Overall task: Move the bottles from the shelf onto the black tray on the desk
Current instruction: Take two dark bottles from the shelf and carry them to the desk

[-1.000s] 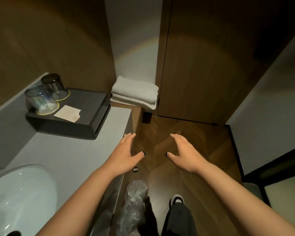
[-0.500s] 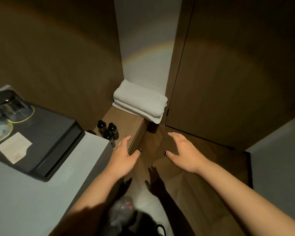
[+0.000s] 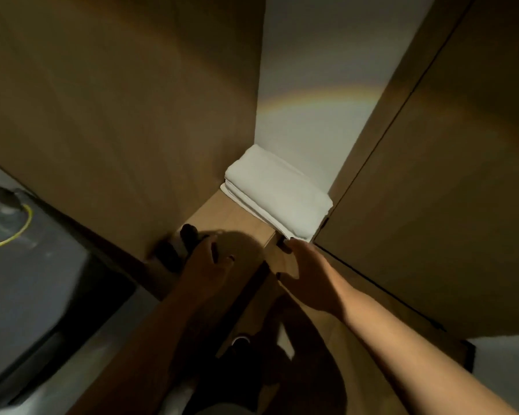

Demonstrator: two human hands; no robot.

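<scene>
Small dark bottles [image 3: 188,233] stand at the left end of a low wooden shelf [image 3: 237,226], against the brown wall. They are blurred and in shadow, and my left hand [image 3: 209,265] partly hides them. That hand reaches right up to them with fingers extended; I cannot tell whether it touches them. My right hand [image 3: 307,268] hovers open over the shelf's front right corner and holds nothing. The black tray [image 3: 51,274] lies on the grey counter at the left.
A stack of folded white towels [image 3: 277,194] fills the back right of the shelf. An upturned glass on a yellow-rimmed coaster [image 3: 9,211] sits on the tray's far end. A wooden door [image 3: 432,190] closes off the right. Wooden floor lies below.
The view has swung right and closer to the shelf. My left hand has moved forward onto the bottles, and my right hand has advanced toward the towels' front edge.
</scene>
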